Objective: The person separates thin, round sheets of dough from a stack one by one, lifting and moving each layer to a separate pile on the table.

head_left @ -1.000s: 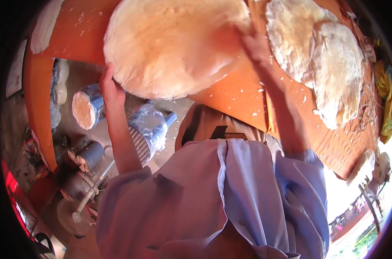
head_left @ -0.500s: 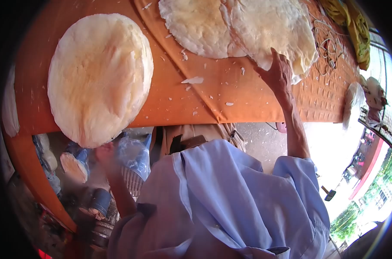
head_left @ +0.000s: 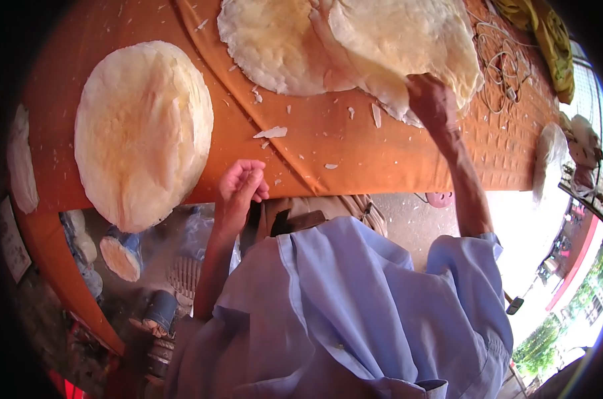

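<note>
On the orange-covered table, my right hand (head_left: 434,103) is closed on the near edge of a thin, round, cream-coloured sheet (head_left: 388,40) with a crinkled surface. The edge is lifted and folded a little where my fingers grip it. That sheet overlaps another pale round sheet (head_left: 275,53) to its left. Close to the table's front edge, my left hand (head_left: 240,189) hangs with loosely curled fingers, and I see nothing in it. Left of it lies a thick stack of similar round sheets (head_left: 142,133), whose near end juts past the table edge.
White flakes (head_left: 271,133) litter the orange tabletop (head_left: 301,159). A white cable (head_left: 504,73) lies coiled at the right, near a yellow cloth (head_left: 547,40). Below the table are denim-covered bundles (head_left: 158,312). A clear plastic bag (head_left: 547,156) hangs at the right end.
My left hand has moved up and right, away from the stack's near end. My right hand has gone from spread fingers on the sheet to gripping its edge, which is now lifted.
</note>
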The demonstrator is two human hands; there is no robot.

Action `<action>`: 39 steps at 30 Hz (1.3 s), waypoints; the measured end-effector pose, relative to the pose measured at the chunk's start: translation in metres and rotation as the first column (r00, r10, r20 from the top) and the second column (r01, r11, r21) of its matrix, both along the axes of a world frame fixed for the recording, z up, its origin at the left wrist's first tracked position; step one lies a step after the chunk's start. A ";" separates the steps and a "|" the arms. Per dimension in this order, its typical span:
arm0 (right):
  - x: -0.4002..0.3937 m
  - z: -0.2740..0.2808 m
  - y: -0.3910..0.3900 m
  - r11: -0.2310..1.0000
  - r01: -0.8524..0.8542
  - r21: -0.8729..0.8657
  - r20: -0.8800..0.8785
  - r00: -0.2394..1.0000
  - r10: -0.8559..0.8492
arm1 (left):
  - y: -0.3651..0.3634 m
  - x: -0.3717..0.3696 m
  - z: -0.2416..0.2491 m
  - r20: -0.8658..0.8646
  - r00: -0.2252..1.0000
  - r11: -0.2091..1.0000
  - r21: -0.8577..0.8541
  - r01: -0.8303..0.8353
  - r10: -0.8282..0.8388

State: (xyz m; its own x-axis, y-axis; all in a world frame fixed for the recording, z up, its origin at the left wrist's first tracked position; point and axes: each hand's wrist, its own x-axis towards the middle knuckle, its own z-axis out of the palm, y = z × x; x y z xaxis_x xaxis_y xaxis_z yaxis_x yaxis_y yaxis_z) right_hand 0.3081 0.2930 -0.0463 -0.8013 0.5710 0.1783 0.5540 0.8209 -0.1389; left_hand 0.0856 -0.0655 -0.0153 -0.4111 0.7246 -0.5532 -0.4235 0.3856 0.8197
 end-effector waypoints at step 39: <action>0.030 0.116 0.155 0.898 0.372 0.236 0.327 0.840 -0.434 | 0.231 0.088 -0.051 0.604 0.793 0.976 0.115 -0.184 0.078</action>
State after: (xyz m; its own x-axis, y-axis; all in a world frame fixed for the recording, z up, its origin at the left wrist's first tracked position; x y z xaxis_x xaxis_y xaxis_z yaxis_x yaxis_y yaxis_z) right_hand 0.3378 0.4479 0.0692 -0.5308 0.8467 0.0359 0.8256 0.5071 0.2473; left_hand 0.1732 0.1659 -0.0666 -0.1384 0.7870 -0.6013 -0.8826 0.1775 0.4354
